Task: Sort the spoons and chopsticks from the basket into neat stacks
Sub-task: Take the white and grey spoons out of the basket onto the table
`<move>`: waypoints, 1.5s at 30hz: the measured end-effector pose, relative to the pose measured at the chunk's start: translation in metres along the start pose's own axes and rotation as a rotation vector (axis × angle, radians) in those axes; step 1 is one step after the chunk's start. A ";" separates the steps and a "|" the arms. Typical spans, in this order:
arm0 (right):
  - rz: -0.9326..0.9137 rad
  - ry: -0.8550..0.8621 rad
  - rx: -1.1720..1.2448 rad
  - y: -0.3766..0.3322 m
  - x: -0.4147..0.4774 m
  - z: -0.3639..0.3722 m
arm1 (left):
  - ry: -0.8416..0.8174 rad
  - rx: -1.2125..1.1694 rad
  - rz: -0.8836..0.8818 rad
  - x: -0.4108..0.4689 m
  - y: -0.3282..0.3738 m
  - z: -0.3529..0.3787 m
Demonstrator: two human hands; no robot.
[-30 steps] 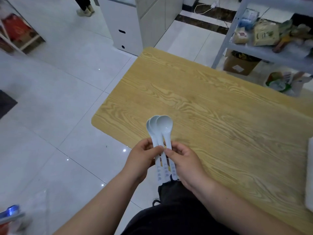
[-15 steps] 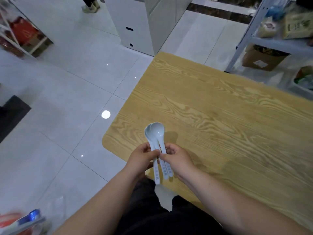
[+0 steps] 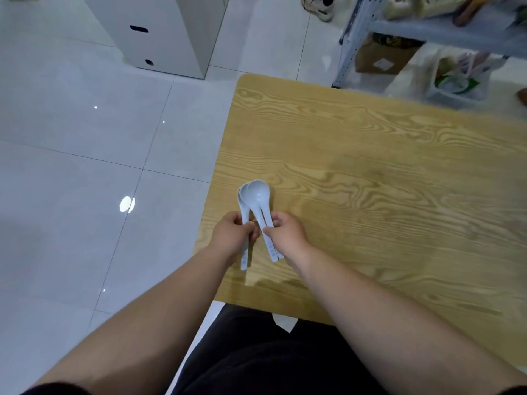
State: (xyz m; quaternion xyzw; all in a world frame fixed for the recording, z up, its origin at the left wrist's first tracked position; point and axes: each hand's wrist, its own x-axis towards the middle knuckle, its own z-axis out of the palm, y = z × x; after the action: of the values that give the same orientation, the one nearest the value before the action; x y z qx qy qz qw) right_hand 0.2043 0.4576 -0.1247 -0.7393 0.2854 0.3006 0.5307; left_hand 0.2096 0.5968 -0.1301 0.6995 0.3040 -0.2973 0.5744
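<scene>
Just three white spoons, bowls nested: one handle pinched by left hand, two by right hand.

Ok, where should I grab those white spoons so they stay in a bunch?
Take the spoons by their handles, from the near end, one hand at each side, as the left hand and right hand do. The bowls nest at the far end; the slim handles fan toward the person, so pinching mid-length should squeeze them straight.
</scene>
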 end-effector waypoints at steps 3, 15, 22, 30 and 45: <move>0.011 0.066 0.001 -0.002 0.004 0.012 | 0.079 0.190 0.049 0.010 0.004 -0.011; -0.167 0.129 -0.486 0.001 0.006 0.024 | 0.003 0.648 0.336 0.011 0.005 -0.029; -0.161 0.097 -0.508 0.002 0.006 0.020 | -0.093 0.706 0.377 0.011 0.006 -0.028; -0.231 -0.106 -0.624 0.003 -0.033 -0.023 | -0.097 0.779 0.498 -0.005 0.013 -0.042; -0.117 0.541 0.269 0.177 -0.249 -0.183 | -0.633 0.737 0.715 -0.141 0.033 0.116</move>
State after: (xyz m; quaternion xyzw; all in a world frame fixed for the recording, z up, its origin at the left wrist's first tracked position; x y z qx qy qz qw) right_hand -0.0651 0.2599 -0.0004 -0.7309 0.4105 0.0214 0.5448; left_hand 0.1376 0.4652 -0.0206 0.7887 -0.2589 -0.3654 0.4212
